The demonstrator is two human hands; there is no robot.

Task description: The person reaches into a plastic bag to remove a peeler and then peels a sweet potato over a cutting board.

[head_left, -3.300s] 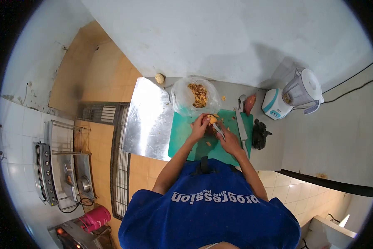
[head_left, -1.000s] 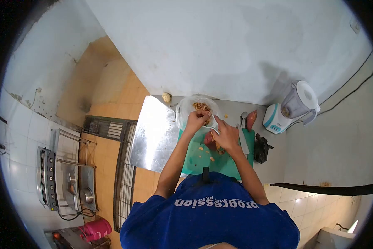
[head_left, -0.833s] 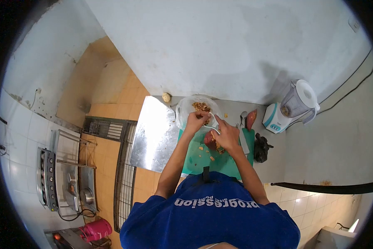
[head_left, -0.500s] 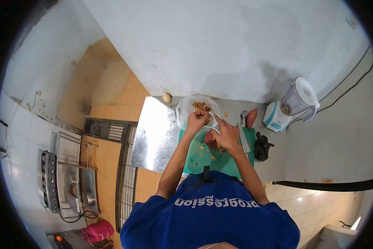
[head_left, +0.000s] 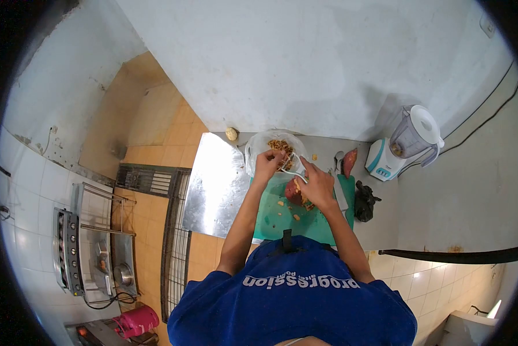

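My left hand hangs over the bag at the worktop's back edge, fingers pinched together, on a scrap of peel I'd guess; it is too small to be sure. My right hand is closed around the peeler, its white head pointing toward the bag. The sweet potato lies on the board just under my right hand, half peeled. I judge it firm and fairly heavy, slick where the flesh is bare, so best gripped by the unpeeled end. Another one lies by the blender.
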